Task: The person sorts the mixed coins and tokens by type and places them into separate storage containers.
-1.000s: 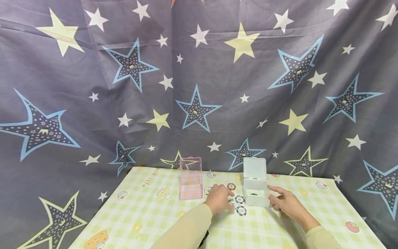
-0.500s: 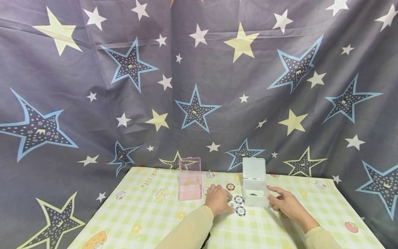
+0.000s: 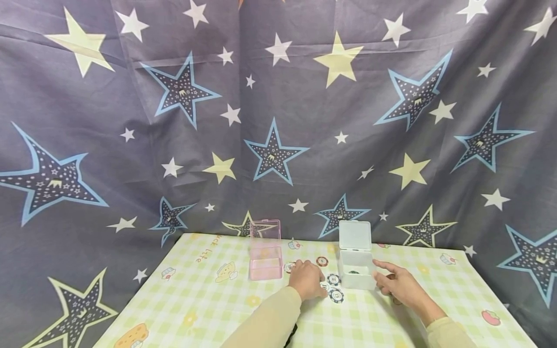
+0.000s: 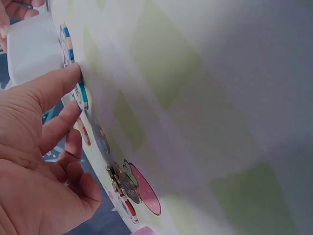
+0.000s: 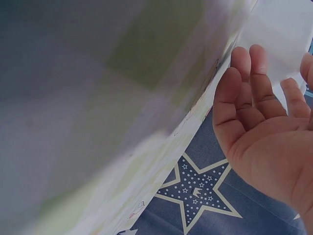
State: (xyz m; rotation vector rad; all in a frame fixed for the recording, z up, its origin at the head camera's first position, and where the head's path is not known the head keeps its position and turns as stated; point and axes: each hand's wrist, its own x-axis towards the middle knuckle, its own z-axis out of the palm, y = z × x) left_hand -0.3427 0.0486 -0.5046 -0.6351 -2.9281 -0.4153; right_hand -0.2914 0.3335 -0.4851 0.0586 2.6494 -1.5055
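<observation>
My left hand (image 3: 306, 280) is over a small group of poker chips. In the left wrist view, its thumb and index finger pinch the edges of a teal-edged poker chip (image 4: 82, 94) at the cloth, while the other fingers curl in. Two dark-edged chips (image 3: 336, 295) lie right of that hand, and a red chip (image 3: 322, 261) lies behind it. My right hand (image 3: 402, 285) touches the right side of a white box (image 3: 359, 281), fingers loosely extended. The box's lid (image 3: 355, 235) stands up, and a green-edged chip (image 3: 354, 272) shows inside.
A clear pink box (image 3: 266, 273) with a raised lid stands left of my left hand. Another chip (image 3: 288, 267) lies beside it. A checked cloth (image 3: 209, 309) covers the table, and a dark star-print curtain (image 3: 304, 111) hangs behind the back edge.
My left hand has drawn its index finger and thumb closer together around the chip. The right hand stays against the white box. The head view has shifted very slightly.
</observation>
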